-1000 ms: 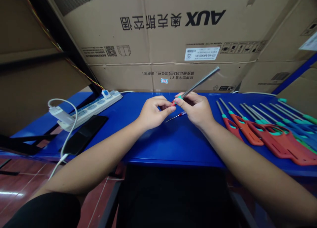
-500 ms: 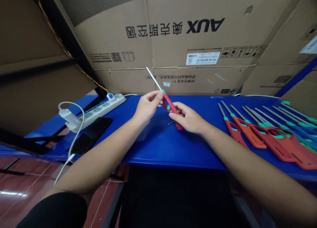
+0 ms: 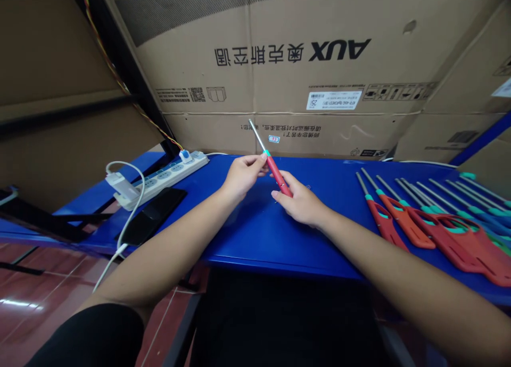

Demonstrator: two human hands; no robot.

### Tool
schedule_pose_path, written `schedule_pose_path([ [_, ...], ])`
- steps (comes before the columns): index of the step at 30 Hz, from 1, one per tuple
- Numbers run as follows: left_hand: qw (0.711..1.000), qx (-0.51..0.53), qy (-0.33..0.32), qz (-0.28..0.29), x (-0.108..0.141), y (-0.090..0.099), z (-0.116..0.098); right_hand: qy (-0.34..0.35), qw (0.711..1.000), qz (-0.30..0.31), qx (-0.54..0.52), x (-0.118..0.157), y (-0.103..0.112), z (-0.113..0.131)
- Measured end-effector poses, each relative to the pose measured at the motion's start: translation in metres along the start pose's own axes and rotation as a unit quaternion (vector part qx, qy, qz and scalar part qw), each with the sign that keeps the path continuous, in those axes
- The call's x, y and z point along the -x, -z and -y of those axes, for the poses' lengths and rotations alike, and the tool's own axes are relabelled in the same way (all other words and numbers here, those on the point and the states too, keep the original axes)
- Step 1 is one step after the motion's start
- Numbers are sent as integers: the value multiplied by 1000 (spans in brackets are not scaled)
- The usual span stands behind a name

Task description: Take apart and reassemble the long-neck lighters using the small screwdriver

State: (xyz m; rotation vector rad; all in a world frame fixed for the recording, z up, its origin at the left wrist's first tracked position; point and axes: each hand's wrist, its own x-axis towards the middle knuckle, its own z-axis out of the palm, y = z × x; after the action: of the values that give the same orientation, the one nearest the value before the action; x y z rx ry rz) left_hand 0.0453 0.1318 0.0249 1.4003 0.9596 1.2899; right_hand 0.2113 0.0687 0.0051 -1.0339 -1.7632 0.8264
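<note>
Blue tbl: pwr strip + blk phone on L; lighters (red, orange, blue etc.) on R.

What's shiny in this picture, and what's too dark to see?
In the head view, white glare streaks the red floor at lower left; the metal rod of the red lighter gleams; at bottom centre, below the blue table, it's too dark for detail.

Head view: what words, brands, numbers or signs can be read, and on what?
"AUX": cardboard, upside down.
"奥克斯空调": cardboard, beside AUX, upside down.
"师傅您辛苦了!": cardboard, lower, upside down.
"请在搬运时对我温柔些": cardboard, upside down.
"25": white label, upside down.
Too small: remaining label print, sticker, square code, pictogram row.
Red lighter: no readable text.
</note>
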Motion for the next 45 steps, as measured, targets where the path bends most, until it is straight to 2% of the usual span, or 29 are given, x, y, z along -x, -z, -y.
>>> schedule_pose_path([
  [3,985,-163,-40,-36,4,-1,-1,-24,998,10,50,-3,1,-5],
  [5,978,-205,-36,-30,7,-2,-4,-32,997,2,75,-5,3,-8],
  [8,980,-199,-5,-26,8,-2,-9,-30,995,-26,91,-7,7,-10],
  [13,988,-145,9,-58,4,2,-12,-18,994,-64,91,-6,16,-3],
  [17,989,-141,23,-44,2,2,-10,-10,991,-105,79,-3,16,4],
  [21,987,-152,31,-29,3,1,-10,-3,989,-105,102,-4,18,11],
  [24,985,-168,28,-14,1,2,-7,-49,983,-87,154,2,24,17],
  [26,984,-178,22,-7,0,3,-5,-103,961,-61,248,14,30,20],
  [28,981,-194,10,3,-1,4,-2,-147,914,-57,375,36,36,21],
  [30,975,-222,-9,18,-1,5,0,-171,866,-79,463,61,43,20],
  [32,968,-247,-25,35,-1,4,2,-188,837,-101,503,86,49,16],
  [36,960,-271,-38,64,0,2,6,-191,796,-125,561,118,58,4],
  [39,953,-288,-50,78,0,2,7,-175,762,-114,613,126,61,-5],
  [41,948,-300,-63,82,0,3,8,-156,737,-131,644,128,61,-11],
  [43,944,-310,-76,86,0,4,7,-144,726,-148,656,129,64,-15],
  [45,939,-321,-87,91,-1,5,7,-154,726,-148,654,127,68,-18],
])
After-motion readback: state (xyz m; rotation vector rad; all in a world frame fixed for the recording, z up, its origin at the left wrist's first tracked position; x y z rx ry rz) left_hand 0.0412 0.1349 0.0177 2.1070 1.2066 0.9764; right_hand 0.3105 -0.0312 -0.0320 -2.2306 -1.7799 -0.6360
